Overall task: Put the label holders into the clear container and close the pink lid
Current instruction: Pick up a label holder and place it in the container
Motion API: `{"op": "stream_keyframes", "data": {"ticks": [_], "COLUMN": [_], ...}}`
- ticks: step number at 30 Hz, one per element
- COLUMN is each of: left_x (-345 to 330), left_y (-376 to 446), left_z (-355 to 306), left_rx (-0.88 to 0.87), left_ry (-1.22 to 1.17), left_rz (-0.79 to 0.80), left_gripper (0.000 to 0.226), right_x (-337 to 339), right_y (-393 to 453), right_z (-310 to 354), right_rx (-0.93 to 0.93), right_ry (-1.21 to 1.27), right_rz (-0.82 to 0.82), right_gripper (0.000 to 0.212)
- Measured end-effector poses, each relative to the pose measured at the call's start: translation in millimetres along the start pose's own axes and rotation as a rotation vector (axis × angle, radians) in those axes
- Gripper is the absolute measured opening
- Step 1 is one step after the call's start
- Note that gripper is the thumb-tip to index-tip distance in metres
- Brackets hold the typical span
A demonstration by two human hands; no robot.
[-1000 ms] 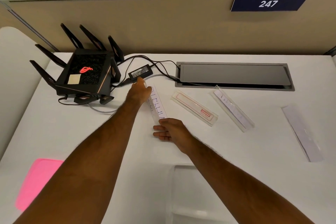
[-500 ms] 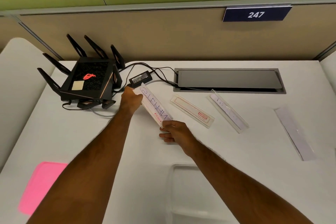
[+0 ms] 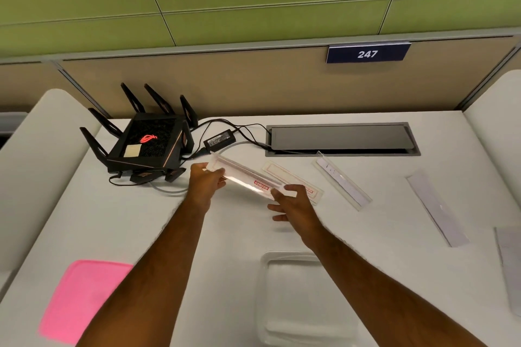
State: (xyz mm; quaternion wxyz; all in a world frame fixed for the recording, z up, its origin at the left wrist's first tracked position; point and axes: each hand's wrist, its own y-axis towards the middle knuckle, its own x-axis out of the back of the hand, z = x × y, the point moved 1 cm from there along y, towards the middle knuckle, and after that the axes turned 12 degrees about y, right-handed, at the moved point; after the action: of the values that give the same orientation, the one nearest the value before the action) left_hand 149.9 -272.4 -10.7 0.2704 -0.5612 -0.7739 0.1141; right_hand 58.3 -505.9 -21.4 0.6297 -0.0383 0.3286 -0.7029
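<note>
Lifted label holder point(image 3: 242, 177) between both hands

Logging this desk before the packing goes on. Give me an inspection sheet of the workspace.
Surface: white desk, with a grey hatch at the back.
Job's things: held label holder off the desk; second label holder and third label holder lie flat; two pale strips at right, type unclear. Clear container open, near edge; pink lid off, near left.
Clutter: black router, power adapter.
Hands: left hand grips the holder's far end; right hand supports the near end.
Cables: black cables run from the adapter into the hatch.
Surroundings: partition with sign 247, green wall panels.
</note>
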Motion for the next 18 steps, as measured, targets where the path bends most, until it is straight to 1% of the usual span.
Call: {"op": "stream_keyframes", "data": {"ticks": [4,9,14,18], "left_x": [0.3,2.4,5.7,8.8], "left_y": [-26.5,-55.8,-82.8,-104.2], "left_z": [-1.3,0.8,5.7,11.3], "left_rx": [-0.047,-0.093,-0.139,-0.191], "left_ry": [-0.106,-0.157,-0.196,-0.192], "left_rz": [0.049,0.14,0.214,0.249], "left_gripper": [0.048,0.051,0.04,0.047], "right_x": [5.1,19.5,34.6,43.7], "right_y": [-15.5,-39.2,-64.0,-81.7], "right_z": [14.0,24.3,29.8,35.1], "right_rx": [0.029,0.078,0.15,0.215], "right_ry": [-0.018,-0.042,-0.067,-0.097], "right_rz": [-0.01,0.039,0.092,0.091], "right_gripper": [0.061,0.057,0.053,0.047]}}
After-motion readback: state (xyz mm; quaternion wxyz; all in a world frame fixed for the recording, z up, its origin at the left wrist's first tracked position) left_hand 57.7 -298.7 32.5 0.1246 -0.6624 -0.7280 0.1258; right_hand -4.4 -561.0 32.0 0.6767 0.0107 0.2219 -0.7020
